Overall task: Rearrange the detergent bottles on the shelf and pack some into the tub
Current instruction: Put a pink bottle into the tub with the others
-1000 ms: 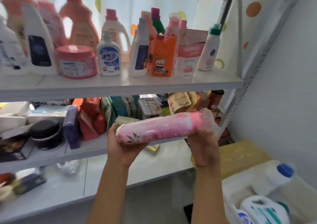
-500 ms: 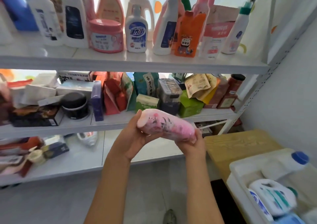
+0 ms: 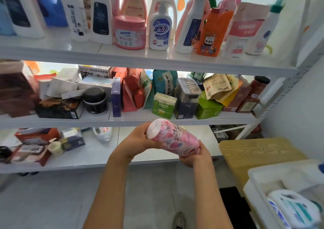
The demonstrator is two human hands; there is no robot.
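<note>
I hold a pink flower-printed bottle (image 3: 172, 138) on its side in front of the lower shelves, its flat base turned up and left. My left hand (image 3: 140, 138) grips the base end. My right hand (image 3: 195, 156) wraps the cap end, which is hidden in my palm. The top shelf (image 3: 157, 58) carries a crowded row of detergent bottles, among them a pink jar (image 3: 129, 32) and a white pump bottle (image 3: 160, 29). A white tub (image 3: 263, 190) at the bottom right holds a white bottle with a teal label (image 3: 294, 206).
The middle shelf (image 3: 122, 121) is packed with boxes, pouches and jars. A small white bottle (image 3: 102, 134) lies on the bottom shelf among other clutter. A wooden-topped surface (image 3: 259, 153) stands behind the tub. A wall closes the right side. Tiled floor lies below.
Both hands have lowered the pink bottle from the middle shelf's height to the bottom shelf's and turned it, base now facing up-left. The view has dropped and pulled back.
</note>
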